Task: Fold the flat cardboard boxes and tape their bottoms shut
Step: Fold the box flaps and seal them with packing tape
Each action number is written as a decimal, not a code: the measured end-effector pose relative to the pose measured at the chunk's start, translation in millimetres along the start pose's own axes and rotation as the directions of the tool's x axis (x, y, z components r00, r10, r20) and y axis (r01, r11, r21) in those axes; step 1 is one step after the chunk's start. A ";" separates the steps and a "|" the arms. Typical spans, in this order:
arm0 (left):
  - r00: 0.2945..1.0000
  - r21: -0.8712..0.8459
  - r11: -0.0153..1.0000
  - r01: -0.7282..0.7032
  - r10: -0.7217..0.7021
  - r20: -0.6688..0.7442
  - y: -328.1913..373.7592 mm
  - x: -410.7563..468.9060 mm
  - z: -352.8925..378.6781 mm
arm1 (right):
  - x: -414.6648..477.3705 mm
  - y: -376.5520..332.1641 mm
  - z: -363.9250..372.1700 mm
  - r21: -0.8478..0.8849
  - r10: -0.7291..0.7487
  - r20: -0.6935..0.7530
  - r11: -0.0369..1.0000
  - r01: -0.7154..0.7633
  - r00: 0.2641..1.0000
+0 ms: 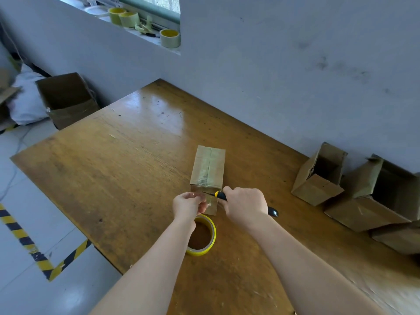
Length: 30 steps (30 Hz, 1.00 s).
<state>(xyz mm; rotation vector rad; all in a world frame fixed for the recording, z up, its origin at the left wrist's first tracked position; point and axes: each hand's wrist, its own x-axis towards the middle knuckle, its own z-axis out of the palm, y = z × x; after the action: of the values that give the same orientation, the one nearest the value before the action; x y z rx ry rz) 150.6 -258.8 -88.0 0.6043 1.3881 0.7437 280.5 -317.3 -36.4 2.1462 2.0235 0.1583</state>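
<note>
The box (197,164) lay on the surface (113,167) just beyond my hands, long axis running away from me. My left hand (188,204) pinched the tape (206,178) at its near end, and my right hand (245,204) gripped the knife (221,195) — blade pointing left across the strip

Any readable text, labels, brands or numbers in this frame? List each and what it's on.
None readable.
The cardboard box, tape roll and knife show no print.
The open boxes at right are plain too.
The yellow-black floor stripes carry no words.
</note>
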 end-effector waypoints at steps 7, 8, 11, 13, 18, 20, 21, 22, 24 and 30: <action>1.000 0.032 0.999 -0.006 0.006 0.001 3.2 4.1 -2.6 | 8.1 -7.2 -8.2 -0.052 0.012 0.056 0.999 -0.009 0.998; 1.000 0.035 0.999 -0.004 0.003 0.005 3.9 4.6 -3.0 | 8.9 -8.0 -10.0 -0.062 0.008 0.066 0.998 -0.004 0.998; 1.000 0.061 0.998 -0.009 0.008 0.010 4.9 8.0 -4.6 | 11.6 -11.5 -14.3 -0.076 0.007 0.099 0.997 0.001 0.995; 1.000 0.112 0.993 -0.026 0.024 0.019 6.2 8.0 -3.5 | 16.2 -14.7 -17.2 -0.106 0.017 0.119 0.994 -0.004 0.993; 0.997 0.243 0.968 -0.067 0.054 0.058 15.6 8.6 -0.6 | 10.0 -10.3 -1.5 -0.078 0.071 0.256 0.996 -0.053 0.964; 0.995 0.250 0.964 -0.094 0.083 0.053 21.4 16.3 -5.7 | -3.6 -1.6 17.1 0.002 0.122 0.266 0.992 -0.127 0.956; 0.993 0.253 0.961 -0.109 0.097 0.061 23.4 18.9 -8.2 | -10.2 2.1 27.1 0.034 0.146 0.253 0.987 -0.160 0.956; 0.992 0.259 0.959 -0.119 0.104 0.072 24.3 20.1 -10.0 | -16.7 5.4 37.2 0.045 0.162 0.244 0.983 -0.178 0.956; 0.990 0.263 0.957 -0.124 0.100 0.102 22.4 19.1 -11.1 | -27.1 9.6 55.4 0.049 0.172 0.253 0.980 -0.191 0.952; 0.985 0.260 0.954 -0.146 0.115 0.128 14.9 16.7 -7.2 | -32.9 8.7 69.4 0.085 0.241 0.289 0.958 -0.275 0.927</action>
<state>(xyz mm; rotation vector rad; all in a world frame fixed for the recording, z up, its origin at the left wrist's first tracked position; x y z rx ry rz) 142.3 -236.9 -88.1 0.9456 1.3645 0.6193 301.1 -354.9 -100.8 2.3521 1.6317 -0.2276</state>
